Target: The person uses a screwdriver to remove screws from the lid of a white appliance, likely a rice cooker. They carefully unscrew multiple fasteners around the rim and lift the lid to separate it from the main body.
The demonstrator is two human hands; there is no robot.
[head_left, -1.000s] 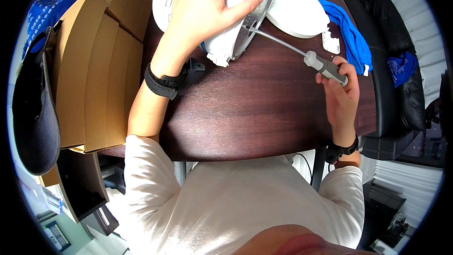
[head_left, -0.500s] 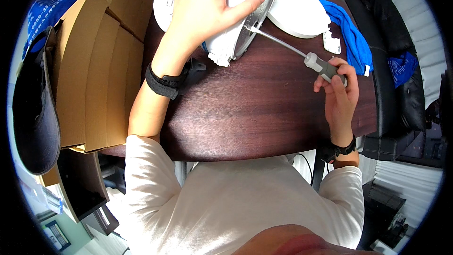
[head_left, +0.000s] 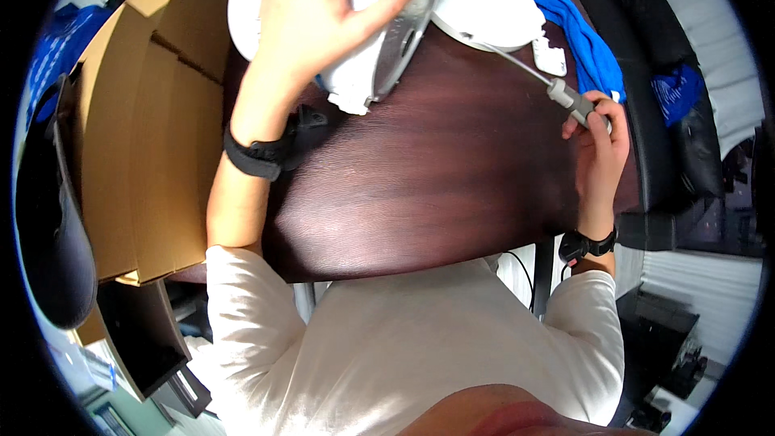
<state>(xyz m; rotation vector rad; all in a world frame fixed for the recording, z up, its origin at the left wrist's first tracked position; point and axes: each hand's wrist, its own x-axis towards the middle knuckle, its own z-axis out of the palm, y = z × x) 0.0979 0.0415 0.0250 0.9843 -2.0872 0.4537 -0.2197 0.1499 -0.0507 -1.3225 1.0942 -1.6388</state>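
A white rounded appliance (head_left: 349, 79) lies on its side on the table, a grey round end (head_left: 401, 42) facing right; its exact kind I cannot make out. My left hand (head_left: 311, 20) lies across its top with fingers spread and thumb stretched toward the rim of that end. In my right hand (head_left: 604, 136) is a screwdriver (head_left: 571, 102) with a grey handle, gripped by the fingers. Its shaft points up and left; the tip is near a white round lid (head_left: 492, 2), apart from the appliance. Whether the tip touches the lid I cannot tell.
A small white part (head_left: 550, 58) lies right of the lid, beside a blue cloth (head_left: 583, 44). Tall cardboard boxes (head_left: 153, 153) and a dark cap (head_left: 50, 226) flank the dark wooden table (head_left: 420, 186) on the left. A black sofa (head_left: 658, 145) stands right.
My right hand has drawn the screwdriver back to the right, so its tip has left the appliance's grey end. The view has shifted a little; my left hand stays on the appliance.
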